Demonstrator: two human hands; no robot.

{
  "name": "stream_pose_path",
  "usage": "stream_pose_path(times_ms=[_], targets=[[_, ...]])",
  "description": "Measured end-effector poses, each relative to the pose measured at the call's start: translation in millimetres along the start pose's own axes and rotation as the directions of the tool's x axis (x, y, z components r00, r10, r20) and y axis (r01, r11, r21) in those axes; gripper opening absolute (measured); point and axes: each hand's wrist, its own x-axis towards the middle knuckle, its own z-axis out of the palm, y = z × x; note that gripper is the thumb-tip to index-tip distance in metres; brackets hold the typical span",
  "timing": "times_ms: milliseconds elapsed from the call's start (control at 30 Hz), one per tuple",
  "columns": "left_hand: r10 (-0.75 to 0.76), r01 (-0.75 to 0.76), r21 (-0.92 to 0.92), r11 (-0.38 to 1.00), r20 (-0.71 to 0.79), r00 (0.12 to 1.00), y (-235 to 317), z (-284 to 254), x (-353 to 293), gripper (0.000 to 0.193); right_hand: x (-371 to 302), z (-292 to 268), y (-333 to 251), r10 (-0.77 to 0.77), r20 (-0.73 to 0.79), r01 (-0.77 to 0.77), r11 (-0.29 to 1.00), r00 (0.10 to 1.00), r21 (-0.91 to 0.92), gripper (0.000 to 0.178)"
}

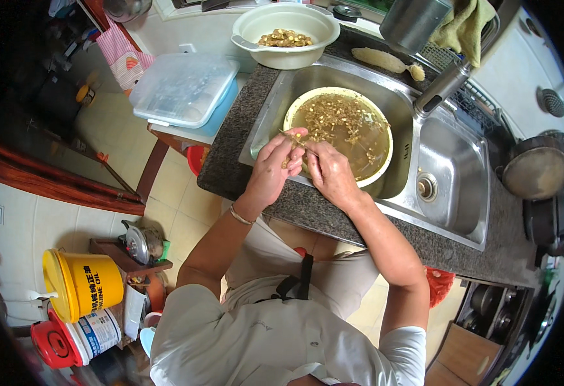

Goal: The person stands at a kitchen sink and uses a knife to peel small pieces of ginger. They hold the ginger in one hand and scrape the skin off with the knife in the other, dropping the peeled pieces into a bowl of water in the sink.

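Note:
My left hand (273,166) and my right hand (328,170) meet at the near rim of a pale yellow basin (295,106) that sits in the steel sink (452,170). The basin holds brownish water with many small peanut-like nuts and loose skins. Between the fingertips of both hands I pinch one small tan nut (293,154). A second, cream basin (283,55) on the counter behind holds a small heap of similar brown nuts.
A steel faucet (446,83) reaches over the sink, with a drain (426,186) beside it. A loofah scrubber (385,61) lies behind. A clear lidded box (182,87) stands left of the counter. A dark pan (536,170) is right. Yellow and red buckets (79,283) stand on the floor.

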Motion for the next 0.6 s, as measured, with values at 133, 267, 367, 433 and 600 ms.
stream_pose_path(times_ms=[133,267,367,433,600], targets=[[0.059,-0.059,-0.064,0.996,-0.006,0.998,-8.6,7.0,-1.8,0.032,-0.8,1.8,-1.6,0.023,-0.026,-0.024,0.999,0.999,-0.034,0.019],[0.077,-0.073,-0.205,0.976,0.011,0.997,-12.6,12.1,-0.9,0.030,-0.4,2.9,-1.3,-0.008,-0.096,0.009,1.000,0.995,0.004,0.019],[0.053,-0.048,-0.289,0.956,0.011,0.999,-11.9,19.1,-1.0,0.030,-0.2,2.1,-2.7,0.045,-0.134,-0.044,0.999,0.990,0.011,0.019],[0.039,-0.027,-0.322,0.946,0.031,0.999,-12.3,16.6,0.5,0.031,0.6,0.0,-3.3,0.037,-0.125,-0.034,0.999,0.991,0.029,0.019],[0.028,-0.015,-0.296,0.955,0.040,0.999,-14.2,5.9,-0.6,0.034,1.2,0.1,-1.7,0.020,-0.100,-0.018,0.999,0.995,0.027,0.018]])
